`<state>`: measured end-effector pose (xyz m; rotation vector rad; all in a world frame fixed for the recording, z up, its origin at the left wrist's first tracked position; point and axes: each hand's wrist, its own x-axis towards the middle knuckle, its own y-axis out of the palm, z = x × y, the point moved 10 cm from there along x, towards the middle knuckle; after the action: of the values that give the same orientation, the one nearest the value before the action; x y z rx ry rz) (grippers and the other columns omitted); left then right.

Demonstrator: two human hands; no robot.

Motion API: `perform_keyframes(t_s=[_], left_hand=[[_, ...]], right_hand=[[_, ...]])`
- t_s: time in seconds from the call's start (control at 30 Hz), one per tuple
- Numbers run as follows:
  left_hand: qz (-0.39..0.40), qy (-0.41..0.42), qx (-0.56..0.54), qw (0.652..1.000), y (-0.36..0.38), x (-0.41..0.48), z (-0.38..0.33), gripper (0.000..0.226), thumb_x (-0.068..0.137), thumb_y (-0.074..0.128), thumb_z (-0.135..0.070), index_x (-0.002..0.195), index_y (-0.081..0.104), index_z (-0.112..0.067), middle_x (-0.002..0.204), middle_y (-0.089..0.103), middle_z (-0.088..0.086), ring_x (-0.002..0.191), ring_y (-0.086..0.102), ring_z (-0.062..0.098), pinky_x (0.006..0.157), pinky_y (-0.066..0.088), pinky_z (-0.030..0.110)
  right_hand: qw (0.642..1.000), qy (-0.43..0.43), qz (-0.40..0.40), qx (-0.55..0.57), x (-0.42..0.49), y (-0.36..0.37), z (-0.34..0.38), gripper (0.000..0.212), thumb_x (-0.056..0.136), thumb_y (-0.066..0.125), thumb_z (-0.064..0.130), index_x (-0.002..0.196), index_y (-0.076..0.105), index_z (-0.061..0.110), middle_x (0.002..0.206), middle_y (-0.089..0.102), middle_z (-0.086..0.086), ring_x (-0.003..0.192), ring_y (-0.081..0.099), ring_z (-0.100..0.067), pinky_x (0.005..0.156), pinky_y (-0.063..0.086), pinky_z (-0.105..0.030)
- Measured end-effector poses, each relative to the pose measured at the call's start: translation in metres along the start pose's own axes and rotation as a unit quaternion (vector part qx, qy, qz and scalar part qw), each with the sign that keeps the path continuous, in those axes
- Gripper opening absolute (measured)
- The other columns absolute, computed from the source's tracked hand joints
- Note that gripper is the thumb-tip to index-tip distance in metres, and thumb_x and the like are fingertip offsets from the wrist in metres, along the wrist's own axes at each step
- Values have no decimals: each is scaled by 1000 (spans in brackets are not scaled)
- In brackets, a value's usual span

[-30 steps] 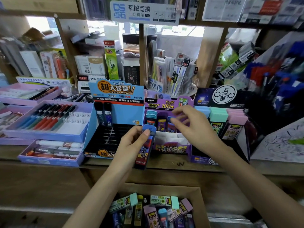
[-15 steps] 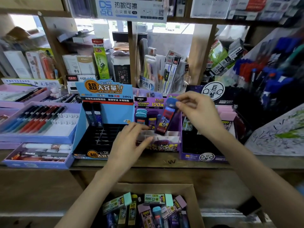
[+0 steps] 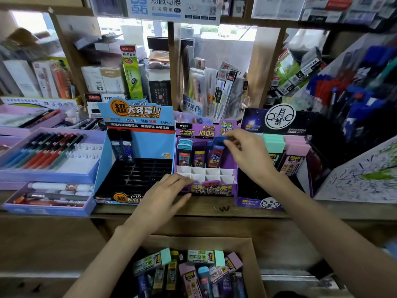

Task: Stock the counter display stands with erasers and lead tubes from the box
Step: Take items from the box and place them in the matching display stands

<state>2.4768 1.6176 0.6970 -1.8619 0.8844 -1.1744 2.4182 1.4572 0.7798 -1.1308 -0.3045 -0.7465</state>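
Observation:
My right hand (image 3: 249, 153) pinches the blue cap of a lead tube (image 3: 216, 153) that stands in the back row of the purple display stand (image 3: 211, 188), beside two other tubes. My left hand (image 3: 165, 196) rests with straight fingers on that stand's front left corner. A blue display stand (image 3: 137, 155) to the left has two dark tubes at its back. To the right, a dark stand (image 3: 268, 196) has teal and pink erasers (image 3: 285, 147) in it. The cardboard box (image 3: 251, 250) below the counter has several erasers and lead tubes.
Trays of pens (image 3: 49, 155) fill the counter's left side. A rack of blue and red pens (image 3: 352, 97) stands at the right, above a scribbled paper pad (image 3: 363, 175). Shelves of boxed stationery rise behind the stands. The wooden counter edge (image 3: 214, 211) runs between stands and box.
The lead tube passed from my left hand to my right. My right hand carried it into the purple stand's back row. My left hand dropped to the stand's front corner.

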Motion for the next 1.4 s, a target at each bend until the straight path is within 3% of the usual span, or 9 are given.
perform_keyframes(t_s=[0.27, 0.37, 0.5, 0.7, 0.9, 1.03, 1.13, 1.27, 1.4], left_hand=[[-3, -2, 9, 1000, -7, -9, -11, 40, 91, 59, -21, 131, 52, -17, 132, 51, 2, 118, 50, 20, 98, 40, 35], [-35, -2, -35, 999, -22, -26, -22, 30, 90, 60, -15, 120, 60, -12, 121, 56, 3, 110, 56, 20, 91, 47, 37], [4, -31, -108, 994, -8, -60, -18, 22, 92, 57, -18, 113, 63, -13, 110, 57, -6, 102, 57, 9, 83, 49, 31], [87, -176, -171, 965, 65, -131, 33, 18, 91, 59, -14, 109, 63, -12, 103, 55, -5, 101, 58, 10, 89, 45, 22], [185, -327, -133, 917, 148, -217, 87, 45, 92, 59, -19, 133, 47, -7, 135, 42, 13, 126, 42, 26, 104, 34, 31], [230, -333, -104, 909, 184, -241, 90, 60, 96, 50, -34, 148, 25, -16, 156, 17, 9, 141, 22, 26, 112, 26, 38], [264, -300, -75, 913, 204, -244, 85, 64, 98, 40, -42, 151, 8, -25, 159, -5, 1, 146, 4, 26, 115, 19, 41], [325, -269, -44, 906, 229, -254, 76, 68, 97, 33, -51, 151, 2, -24, 158, -16, -4, 146, -2, 19, 116, 14, 46], [322, -239, -20, 916, 228, -260, 66, 66, 97, 37, -47, 151, 7, -22, 158, -13, -4, 145, 6, 20, 115, 20, 43]], right_hand=[[985, -71, 47, -150, -4, 17, 18, 28, 91, 58, 19, 116, 59, 7, 108, 56, -8, 105, 48, -24, 85, 36, -29], [988, -75, 43, -131, -12, 2, 31, 28, 91, 57, 17, 116, 58, 7, 111, 54, -8, 108, 46, -24, 83, 32, -26], [989, -61, 106, -86, -47, -3, 41, 23, 91, 56, 18, 113, 60, 11, 107, 58, -5, 102, 52, -20, 80, 36, -28], [968, -47, 245, -19, -137, 40, 38, 14, 89, 58, 16, 100, 65, 13, 94, 65, 0, 85, 60, -15, 76, 48, -34], [896, 143, 419, -29, -251, 148, -40, 18, 91, 57, 26, 104, 64, 15, 103, 68, -3, 95, 63, -18, 83, 52, -37], [851, 281, 444, 5, -315, 198, -72, 27, 94, 54, 31, 74, 54, 13, 84, 61, -9, 98, 59, -28, 76, 45, -36], [830, 362, 422, 40, -341, 221, -76, 41, 93, 53, 40, 98, 56, 0, 96, 60, -23, 94, 58, -37, 78, 47, -43], [829, 413, 367, 81, -345, 242, -76, 58, 88, 58, 48, 121, 45, 3, 114, 57, -13, 104, 55, -28, 75, 39, -28], [807, 470, 335, 126, -350, 258, -71, 94, 85, 63, 47, 146, 9, 0, 142, 43, -17, 124, 48, -32, 88, 42, -31]])
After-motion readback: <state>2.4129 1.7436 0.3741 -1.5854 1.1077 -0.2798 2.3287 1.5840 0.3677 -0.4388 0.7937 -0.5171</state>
